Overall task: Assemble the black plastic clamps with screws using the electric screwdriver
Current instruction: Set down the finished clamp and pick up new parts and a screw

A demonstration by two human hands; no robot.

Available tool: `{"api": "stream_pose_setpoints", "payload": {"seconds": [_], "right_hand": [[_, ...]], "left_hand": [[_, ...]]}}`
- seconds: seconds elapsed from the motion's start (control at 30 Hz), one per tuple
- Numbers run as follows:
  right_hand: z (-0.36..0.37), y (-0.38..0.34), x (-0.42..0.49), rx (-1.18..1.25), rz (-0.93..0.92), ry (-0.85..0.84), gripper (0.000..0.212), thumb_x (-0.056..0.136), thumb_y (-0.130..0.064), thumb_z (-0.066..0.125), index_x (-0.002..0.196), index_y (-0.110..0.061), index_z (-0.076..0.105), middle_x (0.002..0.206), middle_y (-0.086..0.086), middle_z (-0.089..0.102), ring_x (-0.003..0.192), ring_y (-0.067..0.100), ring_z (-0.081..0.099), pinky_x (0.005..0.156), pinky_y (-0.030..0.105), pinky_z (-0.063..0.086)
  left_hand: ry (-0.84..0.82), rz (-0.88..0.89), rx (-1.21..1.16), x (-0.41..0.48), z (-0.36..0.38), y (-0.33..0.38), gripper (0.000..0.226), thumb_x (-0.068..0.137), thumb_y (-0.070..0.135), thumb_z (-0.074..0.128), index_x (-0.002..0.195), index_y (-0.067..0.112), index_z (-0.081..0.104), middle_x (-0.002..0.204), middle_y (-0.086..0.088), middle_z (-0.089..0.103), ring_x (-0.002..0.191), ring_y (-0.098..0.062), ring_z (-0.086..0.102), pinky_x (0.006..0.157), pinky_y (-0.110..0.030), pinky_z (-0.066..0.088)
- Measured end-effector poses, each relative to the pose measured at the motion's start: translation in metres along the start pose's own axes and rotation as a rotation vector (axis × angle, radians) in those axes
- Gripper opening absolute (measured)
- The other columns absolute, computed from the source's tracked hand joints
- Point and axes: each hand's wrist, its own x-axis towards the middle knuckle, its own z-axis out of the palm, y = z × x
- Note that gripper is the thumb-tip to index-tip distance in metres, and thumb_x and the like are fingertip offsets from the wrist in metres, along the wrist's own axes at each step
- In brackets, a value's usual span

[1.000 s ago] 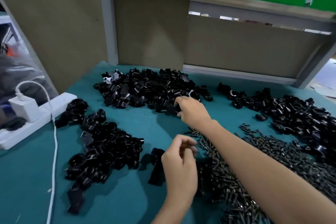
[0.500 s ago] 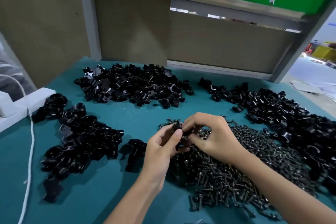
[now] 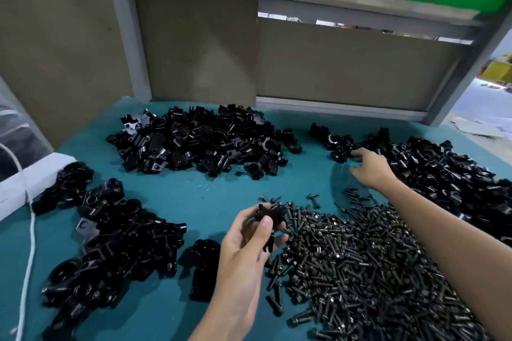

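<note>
My left hand (image 3: 246, 246) holds a black plastic clamp piece (image 3: 270, 219) with a screw in it, pinched between thumb and fingers above the near middle of the teal table (image 3: 210, 196). My right hand (image 3: 370, 167) reaches far right, its fingers spread over the left edge of the right pile of black clamp parts (image 3: 443, 174); whether it grips one is hidden. A large heap of dark screws (image 3: 360, 263) lies under my right forearm. No electric screwdriver is in view.
More clamp parts lie in a far pile (image 3: 199, 141) and a near-left pile (image 3: 110, 241). A white power strip (image 3: 25, 183) with a white cable (image 3: 27, 257) sits at the left edge. Brown boards (image 3: 194, 36) close the back.
My right hand has left the clamp piece and moved out to the far-right pile. My left hand keeps the piece, staying near the screw heap.
</note>
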Motion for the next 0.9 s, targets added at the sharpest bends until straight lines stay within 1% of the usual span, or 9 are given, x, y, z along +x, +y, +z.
{"api": "stream_pose_setpoints", "payload": {"seconds": [0.1,0.17,0.33,0.4,0.5,0.63,0.7,0.77,0.9], "right_hand": [[0.016,-0.010,0.019,-0.002,0.028,-0.018,0.048,0.096,-0.015,0.058,0.142,-0.008,0.047,0.096,0.018,0.070,0.078,0.034,0.066,0.068,0.039,0.053],[0.028,-0.011,0.024,-0.004,0.049,0.035,0.041,0.098,-0.015,0.057,0.138,-0.006,0.052,0.072,0.011,0.063,0.057,0.027,0.058,0.050,0.030,0.044],[0.034,-0.018,0.021,-0.012,-0.017,0.163,0.026,0.102,-0.015,0.050,0.107,0.006,0.065,0.079,0.020,0.064,0.065,0.032,0.057,0.059,0.035,0.046],[0.029,-0.030,0.004,0.301,-0.013,0.102,0.028,0.105,-0.018,0.044,0.101,0.003,0.062,0.083,0.022,0.065,0.068,0.030,0.057,0.065,0.036,0.046],[0.015,-0.049,-0.036,0.995,-0.016,-0.163,0.029,0.106,-0.014,0.037,0.086,-0.008,0.057,0.080,0.014,0.064,0.064,0.018,0.059,0.066,0.029,0.052],[-0.009,-0.049,-0.084,1.297,-0.078,-0.412,0.027,0.105,-0.012,0.036,0.086,-0.010,0.055,0.071,0.008,0.065,0.061,0.015,0.061,0.060,0.024,0.053],[-0.018,-0.040,-0.099,1.285,-0.092,-0.451,0.025,0.105,-0.012,0.037,0.088,-0.009,0.056,0.074,0.010,0.065,0.062,0.015,0.061,0.060,0.023,0.052],[-0.026,-0.026,-0.105,1.099,-0.062,-0.357,0.025,0.105,-0.013,0.040,0.092,-0.008,0.060,0.079,0.010,0.067,0.062,0.012,0.061,0.059,0.021,0.051],[-0.041,0.019,-0.100,0.313,0.148,0.009,0.021,0.100,-0.008,0.047,0.097,-0.005,0.068,0.091,0.014,0.070,0.072,0.018,0.067,0.062,0.027,0.051]], "left_hand": [[0.005,-0.001,-0.029,0.002,0.003,0.000,0.025,0.076,0.026,0.069,0.099,0.018,0.075,0.101,-0.010,0.074,0.095,-0.026,0.071,0.079,-0.030,0.058],[0.010,-0.004,-0.037,0.003,0.003,0.000,0.027,0.075,0.026,0.071,0.099,0.017,0.075,0.097,-0.009,0.073,0.092,-0.026,0.071,0.078,-0.030,0.058],[0.004,0.012,0.012,0.004,-0.001,0.000,0.027,0.080,0.026,0.068,0.104,0.015,0.073,0.102,-0.012,0.072,0.096,-0.028,0.071,0.081,-0.031,0.058],[0.007,0.013,0.031,0.003,-0.002,0.002,0.032,0.080,0.026,0.067,0.108,0.011,0.071,0.106,-0.016,0.071,0.098,-0.030,0.071,0.080,-0.028,0.057],[-0.004,0.027,0.085,0.000,0.000,0.005,0.036,0.080,0.026,0.066,0.111,0.008,0.067,0.107,-0.019,0.072,0.098,-0.030,0.071,0.079,-0.024,0.057],[-0.029,0.037,0.133,-0.008,0.002,0.007,0.033,0.083,0.022,0.063,0.112,0.008,0.066,0.103,-0.015,0.074,0.100,-0.028,0.071,0.085,-0.028,0.058],[-0.028,0.042,0.125,-0.011,0.002,0.008,0.032,0.083,0.021,0.063,0.111,0.007,0.067,0.103,-0.016,0.073,0.099,-0.029,0.071,0.083,-0.027,0.058],[-0.024,0.043,0.128,-0.013,0.002,0.008,0.033,0.081,0.021,0.064,0.111,0.008,0.067,0.103,-0.016,0.073,0.098,-0.029,0.071,0.081,-0.026,0.058],[-0.015,0.040,0.155,-0.015,0.002,0.008,0.035,0.081,0.023,0.064,0.112,0.008,0.067,0.102,-0.017,0.073,0.099,-0.030,0.071,0.081,-0.028,0.058]]}}
